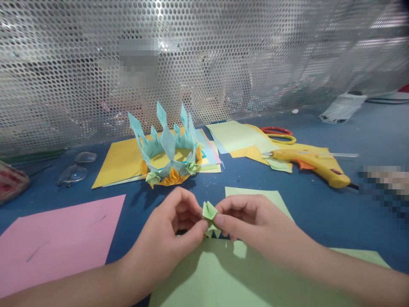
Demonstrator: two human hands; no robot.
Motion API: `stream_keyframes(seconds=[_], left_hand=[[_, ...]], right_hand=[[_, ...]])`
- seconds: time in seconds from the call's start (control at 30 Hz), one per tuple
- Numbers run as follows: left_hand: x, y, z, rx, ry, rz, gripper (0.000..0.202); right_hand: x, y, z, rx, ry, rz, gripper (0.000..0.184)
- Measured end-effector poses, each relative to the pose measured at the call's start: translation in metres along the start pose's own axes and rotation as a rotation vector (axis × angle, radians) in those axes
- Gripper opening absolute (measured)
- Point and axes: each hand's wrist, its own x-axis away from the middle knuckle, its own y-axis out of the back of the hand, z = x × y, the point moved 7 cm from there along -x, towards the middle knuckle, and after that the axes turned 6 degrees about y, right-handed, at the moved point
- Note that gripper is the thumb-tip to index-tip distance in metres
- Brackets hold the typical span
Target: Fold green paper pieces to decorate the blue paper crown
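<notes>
A small folded piece of light green origami paper (210, 212) is pinched between both hands, just above the table. My left hand (179, 228) grips its left side with thumb and fingertips. On its right side, the thumb and fingers of my right hand (247, 217) press together. Pointed paper flaps stick out at the folded piece's top and bottom. Under my wrists lies a large green paper sheet (220, 277). Beyond my hands stands a light blue paper crown (168, 145) with pointed tips and orange and green folded flowers round its base.
A yellow hot glue gun (315, 162) and red-and-yellow scissors (281, 134) lie at the right, near coloured sheets. Pink paper (64, 238) and eyeglasses (73, 174) are at the left. A perforated metal panel (204, 64) borders the back. A face mask (343, 107) rests at far right.
</notes>
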Motion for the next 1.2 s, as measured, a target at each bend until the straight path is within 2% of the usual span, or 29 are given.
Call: stream_keyframes(seconds=[0.1,0.27,0.4,0.57,0.7,0.8,0.93,1.1,1.2], left_hand=[[0.003,0.004,0.001,0.049,-0.043,-0.067,0.022],[0.012,0.004,-0.02,-0.28,-0.305,-0.125,0.029],[0.015,0.006,-0.027,-0.325,-0.372,-0.189,0.029],[0.011,0.008,-0.023,-0.135,-0.285,-0.141,0.029],[0.002,0.006,-0.015,0.01,-0.123,-0.058,0.019],[-0.004,0.006,-0.01,0.084,-0.014,-0.049,0.013],[-0.006,0.005,-0.009,0.171,0.013,-0.036,0.016],[-0.003,0.005,-0.011,0.245,0.008,-0.002,0.021],[-0.001,0.004,-0.011,0.274,0.009,0.019,0.021]], right_hand=[[0.0,0.001,0.0,0.002,0.004,0.007,0.016],[0.0,0.0,-0.001,-0.056,-0.011,-0.011,0.014],[-0.001,0.001,0.001,-0.071,0.004,-0.008,0.02],[-0.002,0.001,0.002,-0.108,0.034,0.025,0.019],[0.0,-0.001,0.001,-0.093,0.025,0.035,0.02],[0.0,-0.002,0.0,-0.093,0.019,0.028,0.019],[-0.001,-0.002,0.001,-0.129,0.071,0.014,0.021],[0.001,0.004,0.0,-0.167,0.095,-0.086,0.034],[0.001,-0.002,0.0,-0.172,0.08,-0.012,0.036]])
